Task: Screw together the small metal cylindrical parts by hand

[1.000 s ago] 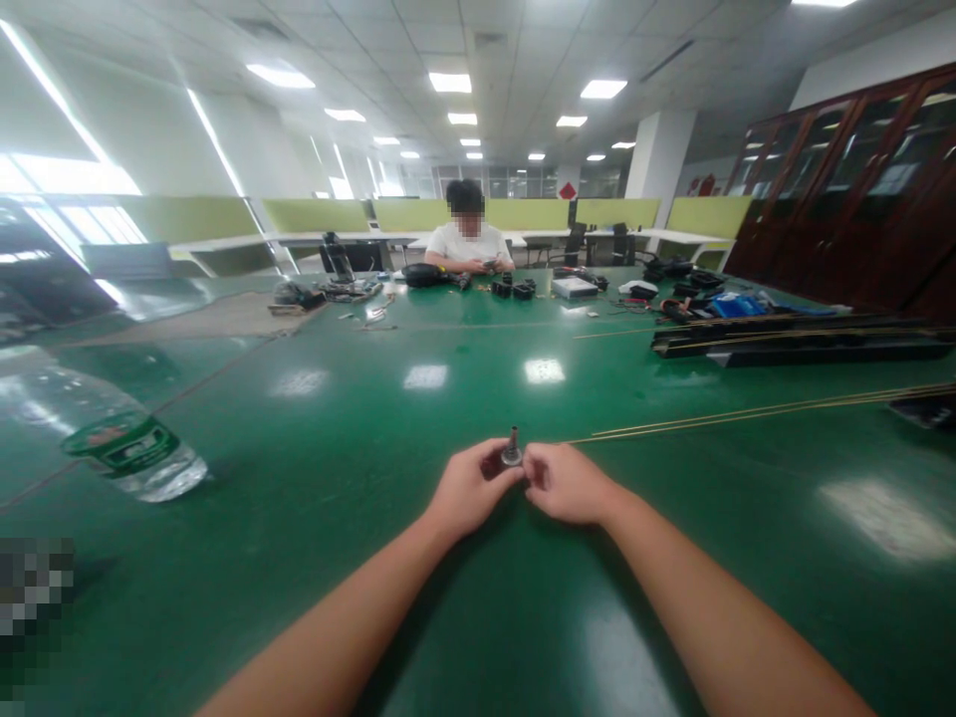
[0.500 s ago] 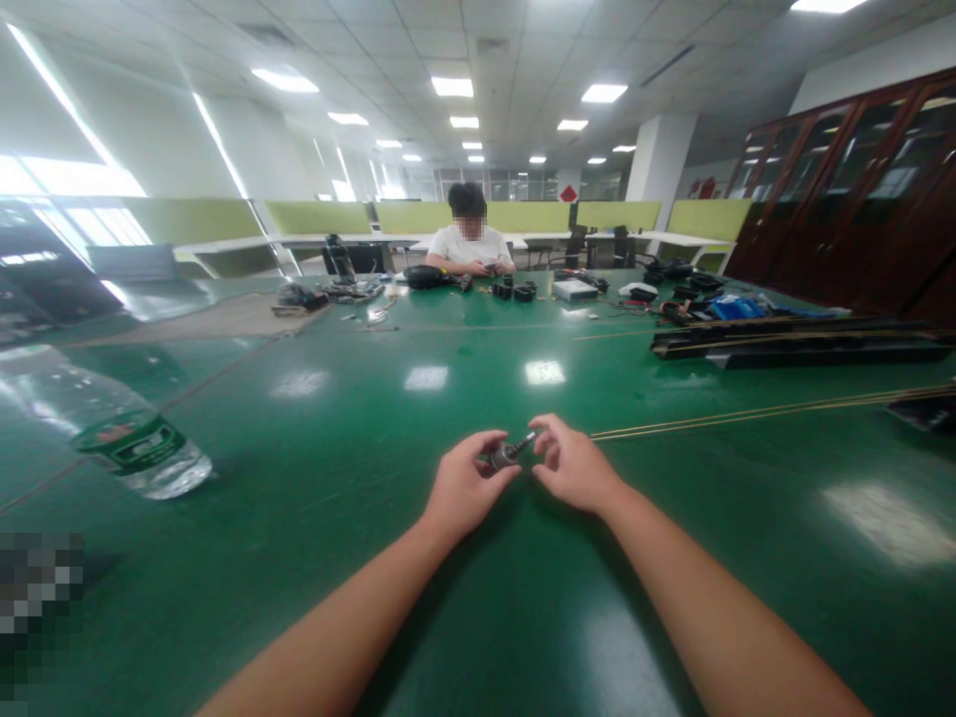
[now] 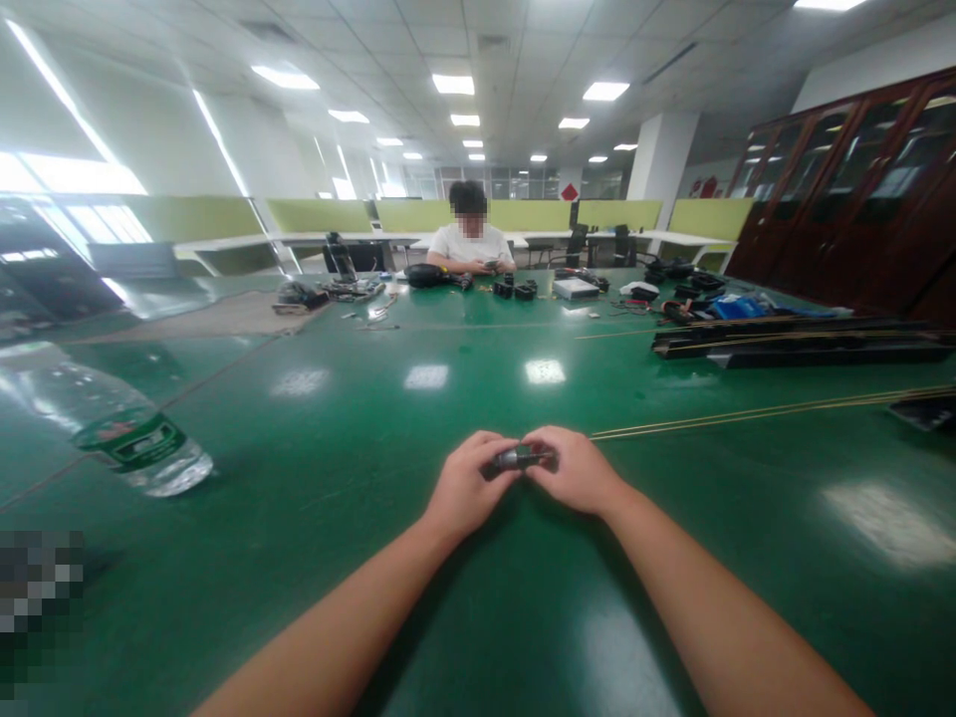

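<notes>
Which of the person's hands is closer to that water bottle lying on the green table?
Left. The left hand is on the water bottle side of the small metal part it grips, though well apart from it; the right hand grips the part's far end.

Both hands meet mid-table (image 3: pixel 314 597), left hand (image 3: pixel 467 488) and right hand (image 3: pixel 575 473) pinching a small part (image 3: pixel 521 458) between them. A bottle (image 3: pixel 112 423) lies far left, rods (image 3: pixel 769 408) run off right, and a person (image 3: pixel 470 244) sits at the far edge behind scattered parts (image 3: pixel 515 289).
</notes>
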`<action>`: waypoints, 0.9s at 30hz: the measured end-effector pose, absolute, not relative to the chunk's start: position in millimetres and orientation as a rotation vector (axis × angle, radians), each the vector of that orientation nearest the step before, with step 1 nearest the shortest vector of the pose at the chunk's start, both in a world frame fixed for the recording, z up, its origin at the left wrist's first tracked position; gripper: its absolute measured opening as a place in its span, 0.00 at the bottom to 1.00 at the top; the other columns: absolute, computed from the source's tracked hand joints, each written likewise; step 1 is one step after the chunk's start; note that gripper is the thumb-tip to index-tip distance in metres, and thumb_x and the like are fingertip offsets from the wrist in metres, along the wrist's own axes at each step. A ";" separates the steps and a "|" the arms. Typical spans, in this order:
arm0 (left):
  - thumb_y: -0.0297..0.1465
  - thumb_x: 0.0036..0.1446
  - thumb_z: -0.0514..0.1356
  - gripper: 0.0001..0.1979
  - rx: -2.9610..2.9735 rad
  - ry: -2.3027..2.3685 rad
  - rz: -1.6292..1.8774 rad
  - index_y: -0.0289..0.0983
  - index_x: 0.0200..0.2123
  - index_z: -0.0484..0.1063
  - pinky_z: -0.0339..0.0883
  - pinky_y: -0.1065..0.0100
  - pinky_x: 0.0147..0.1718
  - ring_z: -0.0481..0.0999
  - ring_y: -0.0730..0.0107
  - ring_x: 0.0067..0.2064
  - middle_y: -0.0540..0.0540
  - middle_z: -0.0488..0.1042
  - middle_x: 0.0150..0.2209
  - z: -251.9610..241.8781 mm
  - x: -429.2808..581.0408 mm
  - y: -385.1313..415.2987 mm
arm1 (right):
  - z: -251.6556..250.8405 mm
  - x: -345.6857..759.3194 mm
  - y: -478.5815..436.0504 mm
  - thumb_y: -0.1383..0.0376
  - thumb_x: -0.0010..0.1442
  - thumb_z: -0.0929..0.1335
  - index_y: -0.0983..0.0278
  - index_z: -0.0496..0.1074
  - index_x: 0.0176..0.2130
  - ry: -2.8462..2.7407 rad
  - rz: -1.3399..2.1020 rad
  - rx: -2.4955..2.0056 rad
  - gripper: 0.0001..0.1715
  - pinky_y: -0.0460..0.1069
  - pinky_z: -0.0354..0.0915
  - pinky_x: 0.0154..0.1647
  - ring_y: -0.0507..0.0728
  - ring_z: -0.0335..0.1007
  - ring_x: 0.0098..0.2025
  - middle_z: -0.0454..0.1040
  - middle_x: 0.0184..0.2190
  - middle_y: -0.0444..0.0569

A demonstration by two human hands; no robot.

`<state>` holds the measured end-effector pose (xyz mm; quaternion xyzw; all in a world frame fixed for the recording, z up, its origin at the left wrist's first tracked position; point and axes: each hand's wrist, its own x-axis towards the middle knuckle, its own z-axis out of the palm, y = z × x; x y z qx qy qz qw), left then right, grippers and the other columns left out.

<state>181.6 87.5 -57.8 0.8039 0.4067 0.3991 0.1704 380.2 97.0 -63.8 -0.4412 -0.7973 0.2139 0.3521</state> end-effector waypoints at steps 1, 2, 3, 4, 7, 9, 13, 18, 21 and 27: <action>0.30 0.55 0.63 0.13 2.282 1.159 1.135 0.41 0.46 0.75 0.69 0.63 0.45 0.74 0.64 0.45 0.44 0.75 0.43 -58.5 181.5 87.5 | -63.7 380.2 97.0 0.71 0.52 0.70 0.61 0.73 0.45 -2.066 0.548 -1.144 0.19 0.48 0.66 0.40 0.55 0.71 0.37 0.76 0.40 0.49; 0.30 0.54 0.64 0.14 2.276 1.167 1.137 0.41 0.46 0.75 0.70 0.63 0.45 0.75 0.64 0.44 0.45 0.76 0.43 -59.2 181.2 87.6 | -63.6 380.3 97.0 0.70 0.52 0.70 0.61 0.73 0.45 -2.068 0.543 -1.145 0.19 0.48 0.66 0.40 0.55 0.71 0.37 0.76 0.39 0.48; 0.30 0.53 0.65 0.15 2.268 1.177 1.138 0.41 0.46 0.75 0.70 0.63 0.45 0.75 0.64 0.44 0.45 0.76 0.43 -60.0 180.9 87.8 | -63.5 380.4 97.1 0.70 0.52 0.70 0.61 0.74 0.45 -2.068 0.538 -1.146 0.19 0.48 0.66 0.40 0.55 0.71 0.37 0.76 0.39 0.48; 0.30 0.53 0.65 0.15 2.258 1.185 1.138 0.40 0.46 0.74 0.70 0.64 0.45 0.75 0.64 0.43 0.45 0.77 0.43 -60.7 180.6 88.0 | -63.4 380.5 97.1 0.70 0.51 0.70 0.61 0.74 0.45 -2.069 0.534 -1.146 0.18 0.49 0.66 0.40 0.55 0.71 0.37 0.76 0.38 0.48; 0.31 0.52 0.66 0.14 2.239 1.196 1.129 0.40 0.44 0.75 0.71 0.64 0.43 0.76 0.64 0.42 0.46 0.77 0.42 -62.0 179.9 88.6 | -63.0 380.8 97.2 0.69 0.52 0.70 0.61 0.75 0.42 -2.084 0.522 -1.149 0.15 0.48 0.65 0.40 0.56 0.71 0.37 0.77 0.37 0.48; 0.31 0.52 0.66 0.13 2.226 1.205 1.130 0.40 0.43 0.75 0.71 0.65 0.43 0.76 0.64 0.42 0.47 0.78 0.41 -62.2 179.8 88.9 | -62.9 380.8 97.2 0.70 0.53 0.70 0.62 0.76 0.40 -2.100 0.514 -1.145 0.12 0.48 0.65 0.39 0.55 0.71 0.36 0.77 0.36 0.48; 0.31 0.50 0.68 0.13 2.177 1.249 1.141 0.41 0.42 0.76 0.71 0.65 0.42 0.77 0.65 0.40 0.47 0.78 0.40 -62.8 180.1 89.4 | -63.2 380.1 97.8 0.70 0.53 0.70 0.62 0.77 0.38 -2.117 0.491 -1.129 0.11 0.47 0.64 0.39 0.55 0.71 0.36 0.78 0.35 0.48; 0.31 0.51 0.68 0.13 2.177 1.242 1.139 0.41 0.42 0.76 0.71 0.66 0.42 0.77 0.66 0.39 0.48 0.78 0.40 -65.1 180.4 90.1 | -63.9 380.4 99.5 0.69 0.53 0.70 0.63 0.78 0.36 -2.105 0.476 -1.129 0.09 0.46 0.64 0.37 0.54 0.71 0.34 0.78 0.34 0.47; 0.31 0.51 0.68 0.13 2.207 1.226 1.120 0.41 0.42 0.76 0.70 0.67 0.42 0.77 0.66 0.40 0.49 0.78 0.40 -65.1 180.3 89.9 | -65.2 381.9 100.5 0.68 0.53 0.70 0.63 0.78 0.35 -2.126 0.494 -1.137 0.07 0.46 0.63 0.35 0.54 0.71 0.33 0.78 0.32 0.46; 0.29 0.51 0.68 0.13 2.237 1.216 1.110 0.42 0.42 0.76 0.70 0.67 0.42 0.76 0.67 0.41 0.49 0.78 0.40 -63.3 179.6 90.0 | -66.7 384.7 101.9 0.66 0.54 0.70 0.62 0.79 0.35 -2.131 0.519 -1.164 0.07 0.46 0.62 0.33 0.54 0.71 0.32 0.79 0.31 0.46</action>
